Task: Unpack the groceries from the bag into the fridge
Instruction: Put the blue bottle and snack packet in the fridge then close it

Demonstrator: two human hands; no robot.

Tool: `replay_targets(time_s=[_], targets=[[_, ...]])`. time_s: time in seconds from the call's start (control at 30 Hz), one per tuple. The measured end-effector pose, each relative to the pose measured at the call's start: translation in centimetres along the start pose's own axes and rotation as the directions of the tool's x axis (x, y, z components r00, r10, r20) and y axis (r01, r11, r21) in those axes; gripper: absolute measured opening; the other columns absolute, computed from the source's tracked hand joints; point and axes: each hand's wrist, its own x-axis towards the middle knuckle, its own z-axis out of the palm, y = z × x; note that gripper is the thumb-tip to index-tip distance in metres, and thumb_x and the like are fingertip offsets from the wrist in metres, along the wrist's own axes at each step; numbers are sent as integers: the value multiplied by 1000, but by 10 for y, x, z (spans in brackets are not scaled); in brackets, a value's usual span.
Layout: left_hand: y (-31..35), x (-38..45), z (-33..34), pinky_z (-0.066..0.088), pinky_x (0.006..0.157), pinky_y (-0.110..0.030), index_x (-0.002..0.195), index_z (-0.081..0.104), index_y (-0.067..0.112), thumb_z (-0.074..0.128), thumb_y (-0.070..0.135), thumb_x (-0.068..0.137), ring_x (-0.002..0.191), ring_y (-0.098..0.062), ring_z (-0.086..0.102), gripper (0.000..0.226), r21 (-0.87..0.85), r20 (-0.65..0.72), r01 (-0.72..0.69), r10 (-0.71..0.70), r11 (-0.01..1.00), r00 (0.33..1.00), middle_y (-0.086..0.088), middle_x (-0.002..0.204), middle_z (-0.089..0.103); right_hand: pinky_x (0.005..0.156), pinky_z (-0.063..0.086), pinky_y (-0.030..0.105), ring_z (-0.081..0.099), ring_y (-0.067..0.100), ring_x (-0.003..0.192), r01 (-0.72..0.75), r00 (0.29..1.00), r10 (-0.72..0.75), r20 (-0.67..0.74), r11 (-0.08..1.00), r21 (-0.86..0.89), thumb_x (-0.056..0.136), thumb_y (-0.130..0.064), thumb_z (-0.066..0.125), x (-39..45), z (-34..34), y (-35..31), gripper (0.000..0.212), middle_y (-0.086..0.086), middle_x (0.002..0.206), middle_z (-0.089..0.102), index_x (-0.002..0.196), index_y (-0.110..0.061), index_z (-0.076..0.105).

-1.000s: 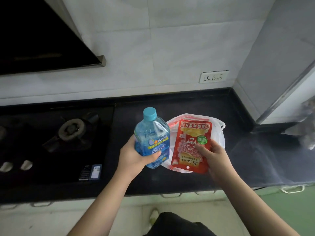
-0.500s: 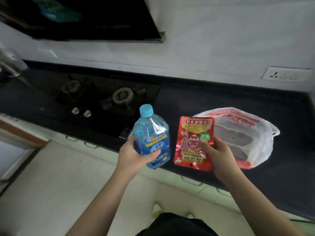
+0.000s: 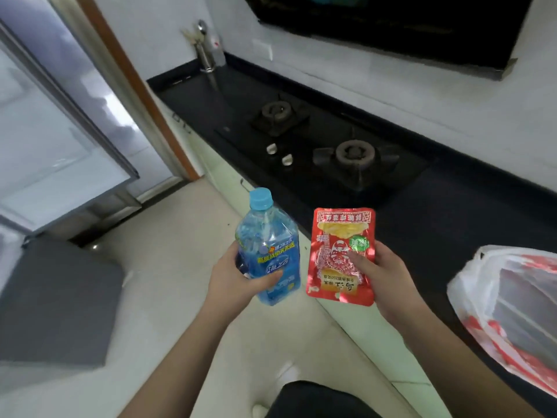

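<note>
My left hand (image 3: 238,280) grips a blue drink bottle (image 3: 268,251) with a light blue cap, held upright over the floor. My right hand (image 3: 388,279) holds a flat red snack packet (image 3: 342,254) by its lower right part, thumb across its front. The white and red plastic grocery bag (image 3: 512,309) lies on the black counter at the right edge, apart from both hands. A silvery fridge (image 3: 39,140) stands at the far left, its door looking shut.
A two-burner gas hob (image 3: 325,146) is set in the black counter (image 3: 452,224), with a range hood (image 3: 391,22) above. A metal utensil holder (image 3: 206,52) stands in the far corner. A grey mat (image 3: 57,300) lies on the pale floor below the fridge.
The view has swung left, away from the counter. Both hands, still holding the bottle and packet, now hang over the floor, the bag has slid to the right edge, and the fridge has come into view.
</note>
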Motion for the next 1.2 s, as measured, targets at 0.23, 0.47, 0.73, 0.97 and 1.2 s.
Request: replay_targets(time_s=[0.23, 0.47, 0.73, 0.97, 1.2], targets=[[-42, -30, -101, 58, 81, -32, 114, 61, 28, 86, 42, 46, 93, -6, 69, 74, -72, -175, 56, -68, 996, 982, 12, 103, 73, 85, 56, 50, 72, 21, 90, -20, 983, 24, 182, 999, -27, 87, -28, 69, -4, 116, 10, 32, -2, 104, 74, 118, -25, 61], [-83, -62, -204, 58, 83, -35, 113, 61, 29, 87, 40, 47, 96, -8, 69, 72, -122, -323, 62, -99, 991, 941, 12, 104, 72, 83, 57, 49, 73, 22, 88, -16, 944, 50, 327, 994, -104, 88, -25, 67, -18, 235, 27, 26, -1, 101, 74, 114, -24, 62], [-124, -106, -295, 57, 81, -31, 108, 61, 34, 90, 28, 52, 93, -5, 69, 63, -104, -503, 93, -133, 990, 854, 16, 102, 72, 82, 56, 49, 72, 28, 91, -29, 867, 98, 489, 989, -148, 88, -18, 67, -26, 345, 39, 29, 4, 104, 74, 116, -18, 62], [-145, -114, -331, 58, 77, -31, 106, 61, 35, 86, 42, 47, 90, -3, 69, 65, -204, -623, 140, -238, 969, 745, 20, 100, 71, 79, 57, 47, 72, 27, 88, -16, 799, 143, 584, 976, -217, 88, -16, 67, -10, 413, 41, 25, 3, 101, 75, 112, -19, 63], [-161, -78, -351, 58, 71, -25, 107, 61, 33, 85, 45, 45, 91, -4, 69, 68, -237, -688, 201, -310, 951, 656, 19, 100, 71, 81, 57, 52, 73, 24, 88, 49, 721, 189, 667, 946, -321, 89, -20, 66, 41, 472, 40, 28, 0, 103, 74, 116, -21, 61]])
